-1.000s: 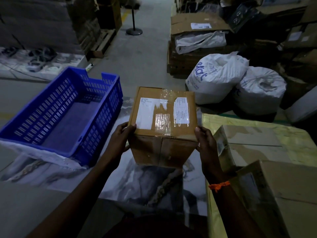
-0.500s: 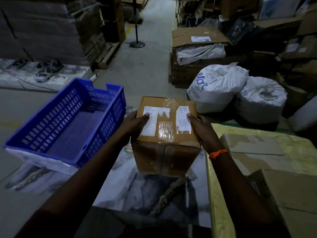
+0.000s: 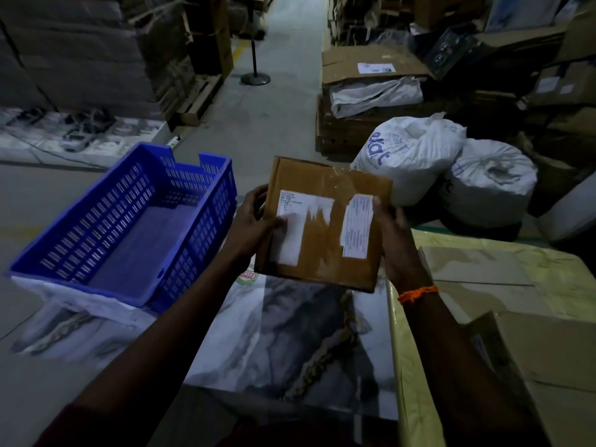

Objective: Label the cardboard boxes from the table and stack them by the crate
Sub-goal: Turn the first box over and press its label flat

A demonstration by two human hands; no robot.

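Only the head view here, so: the box is up in the air, held between both hands over the marble-print sheet on the floor, with the blue crate just to its left and the yellow-covered worktop to its right. The left hand grips the left edge, fingers wrapped round the side and the thumb lying flat across the white label. My guess is that's to press the label down so it sticks. The right hand clamps the opposite edge next to the narrower printed label, which makes sense as a counter-hold so the box doesn't swing while the thumb pushes. The top face is tipped toward the camera, probably so both labels can be checked in this dim light. Two more boxes sit on the worktop, so I'd say those are waiting their turn. This one looks labelled already and is on the crate side of the worktop, so setting it down beside the crate seems like the step in hand.
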